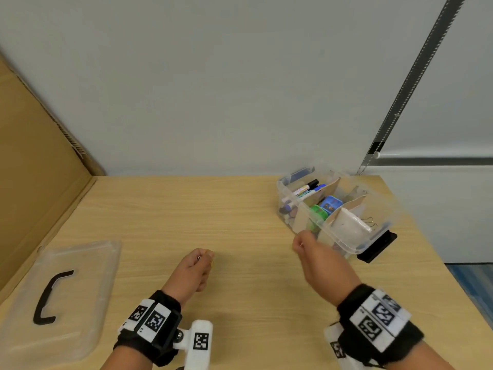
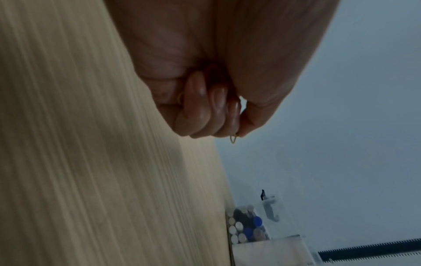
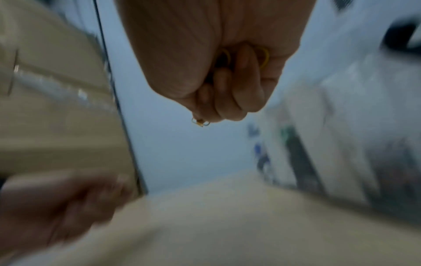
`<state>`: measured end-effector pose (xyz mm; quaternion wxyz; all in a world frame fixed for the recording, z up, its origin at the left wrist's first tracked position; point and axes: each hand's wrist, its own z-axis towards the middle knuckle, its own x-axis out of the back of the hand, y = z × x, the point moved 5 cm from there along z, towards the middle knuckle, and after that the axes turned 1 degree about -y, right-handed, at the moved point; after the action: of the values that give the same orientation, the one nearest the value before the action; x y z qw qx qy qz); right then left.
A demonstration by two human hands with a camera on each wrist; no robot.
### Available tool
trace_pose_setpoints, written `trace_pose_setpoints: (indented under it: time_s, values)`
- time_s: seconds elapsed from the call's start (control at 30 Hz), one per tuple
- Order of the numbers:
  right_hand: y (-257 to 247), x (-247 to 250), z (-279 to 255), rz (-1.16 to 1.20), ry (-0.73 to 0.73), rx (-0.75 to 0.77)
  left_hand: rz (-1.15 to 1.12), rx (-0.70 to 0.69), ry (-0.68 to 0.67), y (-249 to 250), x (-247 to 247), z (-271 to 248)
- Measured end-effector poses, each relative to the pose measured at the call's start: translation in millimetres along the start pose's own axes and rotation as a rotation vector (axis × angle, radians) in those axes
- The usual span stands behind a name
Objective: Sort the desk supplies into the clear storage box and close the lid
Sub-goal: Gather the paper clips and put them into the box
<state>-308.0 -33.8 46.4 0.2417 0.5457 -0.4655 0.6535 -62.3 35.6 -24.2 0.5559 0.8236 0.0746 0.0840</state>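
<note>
The clear storage box (image 1: 344,245) stands open at the back right of the desk, split by cardboard dividers. It holds markers (image 1: 309,186), green and blue items (image 1: 324,208) and a white item (image 1: 349,225). My left hand (image 1: 198,265) is curled at mid-desk and pinches a small yellow loop (image 2: 233,139) between thumb and forefinger. My right hand (image 1: 306,245) is a fist just in front of the box's near wall. Thin yellow loops (image 3: 265,57) show inside the fist, and a small one (image 3: 200,122) pokes out below the fingers. The right wrist view is blurred.
The clear lid (image 1: 80,263) with its black handle (image 1: 50,297) lies flat at the desk's left front. A brown cardboard sheet (image 1: 34,182) leans along the left edge. A grey wall runs behind the desk, and the desk's right edge drops off just past the box.
</note>
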Motion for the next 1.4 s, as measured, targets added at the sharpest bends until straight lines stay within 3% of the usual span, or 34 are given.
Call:
trace_pose_setpoints:
  time_s: [0.07, 0.13, 0.27, 0.37, 0.5, 0.73, 0.83, 0.9, 0.97, 1.03, 1.07, 1.13, 1.2, 1.27, 1.4]
  values:
    - [18, 34, 3, -0.047, 0.125, -0.067, 0.006, -0.004, -0.006, 2, -8, 0]
    - [41, 57, 10, -0.169, 0.130, -0.192, 0.013, -0.007, -0.009, 4, -14, 0]
    - [66, 71, 34, -0.371, -0.143, -0.346, 0.032, -0.015, -0.014, 6, -20, -2]
    - [71, 60, 55, -0.435, -0.330, -0.321, 0.053, -0.020, -0.020, 7, -21, -5]
    - [79, 44, 73, -0.464, -0.452, -0.300, 0.074, -0.029, -0.012, 7, -17, -10]
    - [84, 44, 69, -0.308, -0.441, -0.278, 0.078, -0.040, -0.012, 1, -7, -13]
    - [88, 50, 64, -0.129, -0.355, -0.272, 0.117, -0.053, -0.026, -3, -7, -14]
    - [95, 58, 60, 0.063, -0.193, -0.283, 0.172, -0.081, -0.041, -1, -10, -18]
    - [107, 72, 52, 0.169, 0.118, -0.281, 0.241, -0.126, -0.067, 8, -19, -23]
    - [120, 82, 36, 0.110, 0.441, -0.321, 0.325, -0.210, -0.101, 25, -34, -30]
    - [129, 81, 29, 0.047, 0.520, -0.372, 0.368, -0.268, -0.120, 36, -45, -33]
    - [146, 68, 19, 0.069, 0.489, -0.550, 0.457, -0.401, -0.166, 60, -69, -37]
    - [156, 53, 17, 0.324, 0.402, -0.662, 0.560, -0.507, -0.200, 85, -98, -37]
    - [161, 47, 20, 0.474, 0.382, -0.656, 0.666, -0.604, -0.208, 109, -131, -33]
    - [166, 44, 26, 0.469, 0.386, -0.602, 0.955, -0.785, -0.226, 149, -201, -15]
